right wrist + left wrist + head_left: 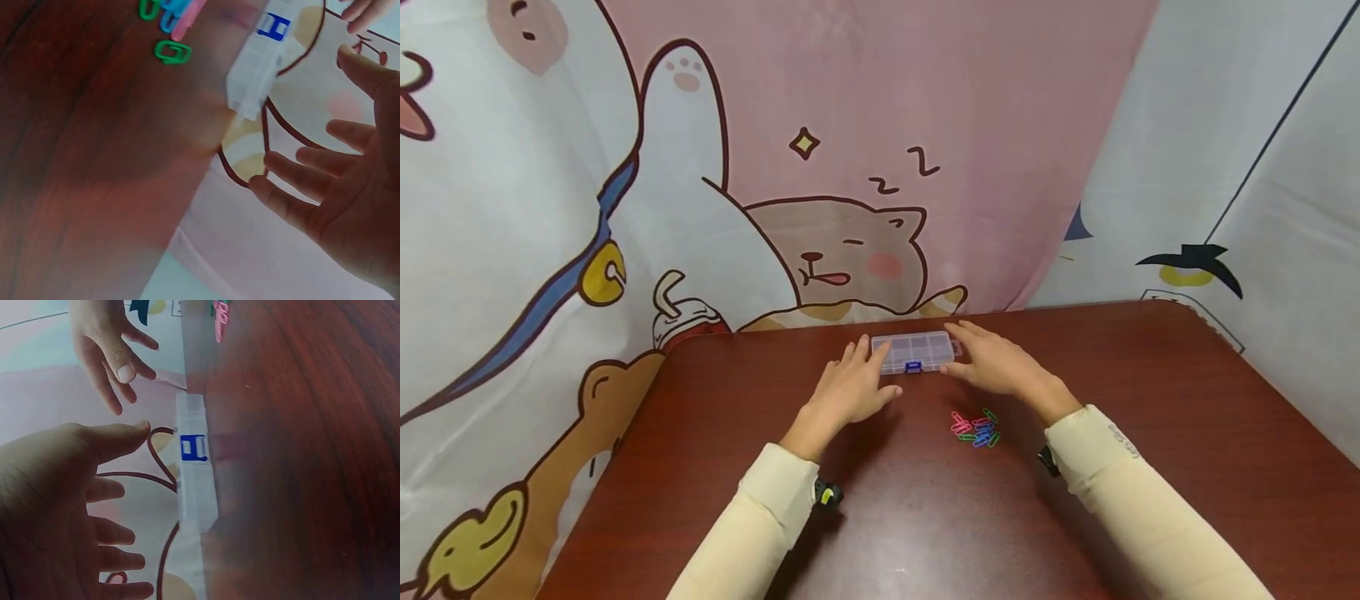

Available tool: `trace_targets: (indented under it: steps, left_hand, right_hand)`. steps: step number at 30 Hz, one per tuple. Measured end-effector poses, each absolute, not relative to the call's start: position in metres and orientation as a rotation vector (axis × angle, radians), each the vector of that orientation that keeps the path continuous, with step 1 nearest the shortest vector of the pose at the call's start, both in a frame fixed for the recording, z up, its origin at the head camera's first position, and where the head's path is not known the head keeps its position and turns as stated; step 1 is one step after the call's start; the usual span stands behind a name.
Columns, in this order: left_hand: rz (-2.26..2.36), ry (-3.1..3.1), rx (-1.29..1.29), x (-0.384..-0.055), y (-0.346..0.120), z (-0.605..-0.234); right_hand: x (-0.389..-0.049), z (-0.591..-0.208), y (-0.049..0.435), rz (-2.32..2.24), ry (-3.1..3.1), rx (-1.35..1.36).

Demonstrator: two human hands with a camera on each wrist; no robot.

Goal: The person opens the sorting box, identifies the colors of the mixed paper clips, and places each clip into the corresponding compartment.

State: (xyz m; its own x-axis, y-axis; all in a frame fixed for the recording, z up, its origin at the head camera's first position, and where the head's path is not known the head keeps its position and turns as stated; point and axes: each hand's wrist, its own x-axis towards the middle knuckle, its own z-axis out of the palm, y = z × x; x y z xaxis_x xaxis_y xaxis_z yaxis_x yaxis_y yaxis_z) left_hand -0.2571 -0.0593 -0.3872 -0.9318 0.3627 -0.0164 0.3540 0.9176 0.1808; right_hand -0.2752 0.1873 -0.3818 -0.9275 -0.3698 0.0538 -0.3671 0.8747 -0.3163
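A clear plastic compartment box (917, 350) with a blue latch (913, 367) lies near the table's far edge, its lid down. My left hand (852, 385) is spread at the box's left end, index finger overlapping it in the head view. At the right end my right hand (996, 360) hovers with fingers apart. Both wrist views show gaps between the fingers and the box, and neither the left hand (69, 487) nor the right hand (344, 169) grips anything. Nearer to me lies a loose group of pink, blue and green paper clips (982, 432).
The dark reddish-brown table (910, 517) ends just behind the box. A cartoon-printed curtain (985, 100) hangs along its back and sides. Cream sleeves (767, 508) and dark wrist devices (829, 493) sit low over the table.
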Motion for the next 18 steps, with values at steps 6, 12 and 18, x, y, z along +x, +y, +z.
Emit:
trace_targets:
  steps: [6, 12, 18]
  left_hand:
    - [0.252, 3.028, 0.557, -0.267, -0.059, -0.394]
    - [0.127, 3.04, 0.53, -0.278, -0.059, -0.397]
    - [0.067, 3.03, 0.573, -0.29, -0.052, -0.397]
  right_hand:
    - [-0.281, -0.391, 0.182, -0.485, 3.02, -0.586]
    - [-0.292, -0.4, 0.174, -0.485, 3.044, -0.618]
    - [-0.302, -0.41, 0.168, -0.433, 3.005, -0.57]
